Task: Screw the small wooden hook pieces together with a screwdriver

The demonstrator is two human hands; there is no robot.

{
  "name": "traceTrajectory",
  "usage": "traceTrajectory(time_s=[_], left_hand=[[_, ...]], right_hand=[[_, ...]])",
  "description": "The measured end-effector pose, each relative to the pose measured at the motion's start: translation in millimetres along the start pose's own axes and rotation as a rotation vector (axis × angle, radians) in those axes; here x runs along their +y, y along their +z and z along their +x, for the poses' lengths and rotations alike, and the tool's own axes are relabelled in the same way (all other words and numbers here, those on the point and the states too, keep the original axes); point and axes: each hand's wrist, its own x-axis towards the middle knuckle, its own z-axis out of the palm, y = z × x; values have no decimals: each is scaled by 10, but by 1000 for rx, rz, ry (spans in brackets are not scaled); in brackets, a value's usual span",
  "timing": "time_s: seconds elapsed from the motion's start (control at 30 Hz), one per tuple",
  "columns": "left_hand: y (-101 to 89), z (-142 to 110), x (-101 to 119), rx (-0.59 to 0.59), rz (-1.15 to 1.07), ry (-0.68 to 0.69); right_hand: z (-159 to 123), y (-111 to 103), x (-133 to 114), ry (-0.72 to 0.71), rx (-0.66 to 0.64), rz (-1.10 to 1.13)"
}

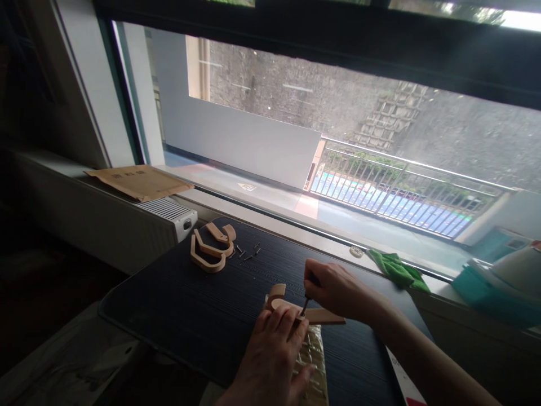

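My left hand (273, 352) lies flat with fingers stretched out, pressing down on a curved wooden piece (276, 297) on the dark table (181, 304). My right hand (336, 290) is closed round a small screwdriver (305, 304) whose tip points down at the wooden piece, where a flat wooden part (325, 317) sticks out to the right. A sheet of bubble wrap (313, 355) lies under the work.
More curved wooden pieces (211, 248) and several small dark screws (248, 252) lie at the table's far left. A white heater (171, 217) and a cardboard sheet (137, 181) sit by the window. A green cloth (397, 269) and teal box (490, 293) rest on the sill.
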Motion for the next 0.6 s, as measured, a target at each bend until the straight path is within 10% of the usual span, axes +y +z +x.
traceTrajectory(time_s=[0.6], left_hand=[[-168, 204, 34, 5, 197, 23]], right_hand=[[-453, -62, 270, 194, 360, 181]])
